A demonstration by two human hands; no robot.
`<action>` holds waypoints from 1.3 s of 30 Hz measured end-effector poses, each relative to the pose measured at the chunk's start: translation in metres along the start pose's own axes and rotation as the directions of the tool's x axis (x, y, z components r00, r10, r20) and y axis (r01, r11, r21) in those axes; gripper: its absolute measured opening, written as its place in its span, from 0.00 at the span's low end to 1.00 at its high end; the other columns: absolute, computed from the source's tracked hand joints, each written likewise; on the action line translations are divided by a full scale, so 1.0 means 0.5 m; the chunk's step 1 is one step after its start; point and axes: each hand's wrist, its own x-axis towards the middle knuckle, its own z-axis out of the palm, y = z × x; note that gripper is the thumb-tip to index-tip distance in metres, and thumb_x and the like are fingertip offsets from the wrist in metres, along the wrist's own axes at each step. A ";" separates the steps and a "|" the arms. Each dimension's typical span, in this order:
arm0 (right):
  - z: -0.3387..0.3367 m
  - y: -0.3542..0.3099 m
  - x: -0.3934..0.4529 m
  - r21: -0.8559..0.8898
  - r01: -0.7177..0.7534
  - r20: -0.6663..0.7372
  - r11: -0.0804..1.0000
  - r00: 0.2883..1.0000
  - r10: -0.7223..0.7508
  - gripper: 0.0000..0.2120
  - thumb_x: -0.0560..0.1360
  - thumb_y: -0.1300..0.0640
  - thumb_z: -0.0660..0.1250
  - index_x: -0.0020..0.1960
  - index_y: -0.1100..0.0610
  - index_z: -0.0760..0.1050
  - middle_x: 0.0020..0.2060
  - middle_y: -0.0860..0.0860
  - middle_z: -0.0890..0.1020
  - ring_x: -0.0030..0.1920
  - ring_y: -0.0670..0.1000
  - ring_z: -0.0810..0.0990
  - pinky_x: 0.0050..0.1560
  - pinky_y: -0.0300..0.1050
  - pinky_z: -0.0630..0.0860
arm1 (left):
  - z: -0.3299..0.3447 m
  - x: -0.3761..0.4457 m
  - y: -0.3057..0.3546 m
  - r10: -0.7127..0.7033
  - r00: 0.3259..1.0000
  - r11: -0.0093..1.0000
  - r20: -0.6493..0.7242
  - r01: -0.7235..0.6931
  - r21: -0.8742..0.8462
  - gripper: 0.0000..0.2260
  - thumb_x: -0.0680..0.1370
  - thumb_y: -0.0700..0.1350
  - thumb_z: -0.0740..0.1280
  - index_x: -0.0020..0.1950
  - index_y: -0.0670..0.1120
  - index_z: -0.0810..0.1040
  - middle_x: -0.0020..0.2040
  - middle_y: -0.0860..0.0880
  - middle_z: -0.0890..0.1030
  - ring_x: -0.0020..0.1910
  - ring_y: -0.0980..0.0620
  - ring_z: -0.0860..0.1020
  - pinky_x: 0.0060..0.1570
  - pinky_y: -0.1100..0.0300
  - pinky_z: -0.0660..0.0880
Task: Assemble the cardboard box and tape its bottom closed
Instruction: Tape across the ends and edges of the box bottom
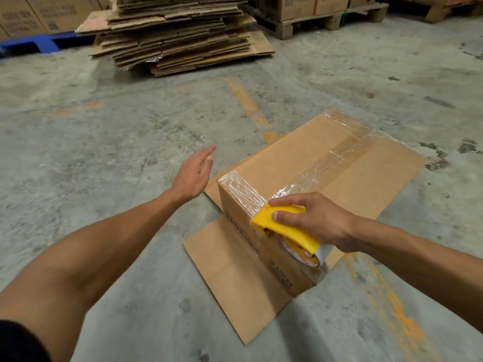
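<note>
In the head view the cardboard box (300,163) sits bottom-up on the concrete floor (104,126), the right hand (313,220) clenched round the yellow tape dispenser (285,226) at its near edge, the left hand (193,171) spread and clear, so the tape probably wants a firm downward tear.

I have only the one head view: it sits high at the person's head, tilted forward and down over the concrete floor (104,152). It is wide-angle, close on the cardboard box (300,163) at near right, and reaches far to the stacked cardboard (180,32).
</note>
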 end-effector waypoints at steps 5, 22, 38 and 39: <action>0.001 0.000 0.002 0.038 -0.004 0.009 0.999 1.000 0.004 0.15 0.74 0.50 0.72 0.61 0.46 0.80 0.53 0.46 0.81 0.42 0.42 0.79 0.38 0.31 0.77 | 0.051 -0.050 0.112 0.467 0.759 0.829 0.454 -0.555 0.075 0.24 0.83 0.50 0.45 0.79 0.46 0.57 0.79 0.49 0.58 0.79 0.55 0.51 0.77 0.58 0.47; -0.050 0.093 -0.159 -0.002 -0.113 -0.019 0.994 0.993 0.113 0.12 0.73 0.48 0.71 0.57 0.41 0.81 0.48 0.43 0.84 0.41 0.42 0.82 0.38 0.34 0.79 | 0.091 -0.055 0.104 0.296 0.703 0.756 0.647 -0.586 0.292 0.27 0.80 0.60 0.36 0.79 0.58 0.41 0.80 0.55 0.41 0.79 0.51 0.37 0.76 0.48 0.38; -0.038 0.072 -0.120 0.034 -0.075 -0.006 0.997 0.997 0.075 0.15 0.75 0.50 0.71 0.61 0.43 0.80 0.50 0.39 0.81 0.46 0.42 0.81 0.42 0.35 0.79 | 0.154 -0.091 0.202 0.426 0.506 0.597 0.750 -0.780 0.188 0.23 0.82 0.60 0.38 0.78 0.64 0.41 0.80 0.56 0.39 0.78 0.50 0.35 0.76 0.45 0.39; -0.037 0.073 -0.123 0.038 -0.075 -0.006 0.996 0.997 0.075 0.15 0.75 0.50 0.71 0.61 0.43 0.80 0.50 0.39 0.81 0.45 0.41 0.81 0.41 0.34 0.79 | 0.155 -0.092 0.203 0.427 0.509 0.597 0.747 -0.779 0.189 0.23 0.82 0.60 0.38 0.78 0.64 0.41 0.80 0.56 0.39 0.78 0.50 0.35 0.76 0.45 0.39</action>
